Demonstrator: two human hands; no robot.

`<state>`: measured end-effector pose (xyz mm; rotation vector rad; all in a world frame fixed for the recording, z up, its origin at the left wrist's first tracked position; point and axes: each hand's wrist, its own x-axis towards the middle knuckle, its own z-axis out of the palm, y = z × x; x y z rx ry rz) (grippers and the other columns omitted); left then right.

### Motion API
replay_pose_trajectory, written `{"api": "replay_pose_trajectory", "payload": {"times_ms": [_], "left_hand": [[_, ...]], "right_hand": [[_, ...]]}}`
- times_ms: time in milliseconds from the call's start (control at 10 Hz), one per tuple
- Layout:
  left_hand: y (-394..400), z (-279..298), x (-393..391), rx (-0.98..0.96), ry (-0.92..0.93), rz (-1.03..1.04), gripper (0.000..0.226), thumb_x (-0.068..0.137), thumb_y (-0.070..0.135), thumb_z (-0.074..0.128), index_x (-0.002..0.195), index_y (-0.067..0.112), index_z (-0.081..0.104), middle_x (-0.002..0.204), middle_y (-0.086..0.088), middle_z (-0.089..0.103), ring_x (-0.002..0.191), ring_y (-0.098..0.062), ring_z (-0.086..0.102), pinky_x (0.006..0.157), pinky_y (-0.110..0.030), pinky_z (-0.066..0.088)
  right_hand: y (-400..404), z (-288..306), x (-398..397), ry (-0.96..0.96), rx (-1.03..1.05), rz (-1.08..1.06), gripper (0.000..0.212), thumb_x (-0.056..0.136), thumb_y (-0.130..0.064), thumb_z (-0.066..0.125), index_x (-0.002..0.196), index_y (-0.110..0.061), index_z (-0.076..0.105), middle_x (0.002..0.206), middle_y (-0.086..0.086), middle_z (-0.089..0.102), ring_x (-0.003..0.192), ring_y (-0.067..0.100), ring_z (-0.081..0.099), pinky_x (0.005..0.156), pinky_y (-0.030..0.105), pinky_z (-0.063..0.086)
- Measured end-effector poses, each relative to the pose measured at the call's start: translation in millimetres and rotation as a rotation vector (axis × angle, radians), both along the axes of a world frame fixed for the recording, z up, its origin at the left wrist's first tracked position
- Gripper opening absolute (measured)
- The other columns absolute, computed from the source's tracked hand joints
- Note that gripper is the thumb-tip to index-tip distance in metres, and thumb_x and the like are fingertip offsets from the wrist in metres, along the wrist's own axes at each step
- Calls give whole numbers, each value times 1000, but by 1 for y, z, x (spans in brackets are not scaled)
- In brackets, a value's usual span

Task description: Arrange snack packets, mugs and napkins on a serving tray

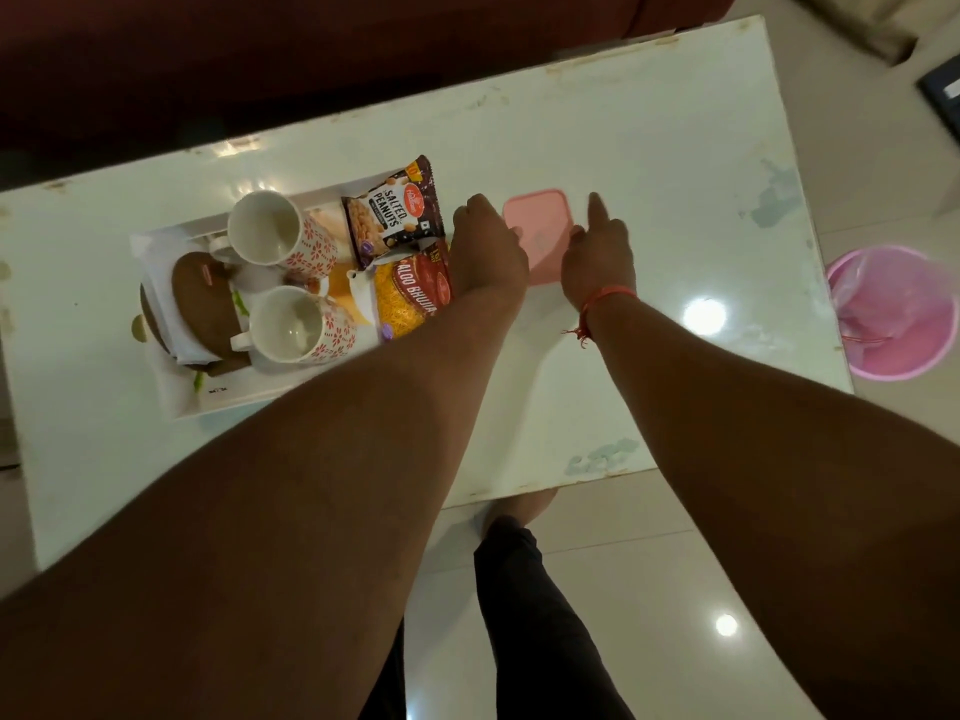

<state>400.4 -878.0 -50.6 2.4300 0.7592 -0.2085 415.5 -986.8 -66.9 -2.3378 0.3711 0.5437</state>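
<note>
Hands [543, 249] flank pink lid [537, 226], fingertips touching its edges.

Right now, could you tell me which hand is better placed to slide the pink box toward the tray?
Probably the right hand: it rests on the pink box at its far side from the tray, so it can push. The left hand sits between them.

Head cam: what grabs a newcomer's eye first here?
Two forearms reach across the white table, the left hand and right hand flanking a pink lidded box at its middle, each touching a side. To their left a white tray holds two floral mugs, a salted peanuts packet and an aloo bhujia packet. A pink bin stands on the floor at the right.
</note>
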Motion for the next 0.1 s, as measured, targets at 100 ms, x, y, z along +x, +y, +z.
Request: {"api": "replay_pose_trajectory", "payload": {"times_ms": [100], "left_hand": [[11, 15, -12, 110, -111, -111, 31, 96, 29, 56, 118, 7, 53, 124, -12, 56, 113, -29, 56, 83, -38, 46]], "right_hand": [[0, 9, -14, -114, -121, -1, 51, 105, -30, 33, 154, -18, 25, 144, 16, 42, 129, 38, 43, 103, 45, 38]]}}
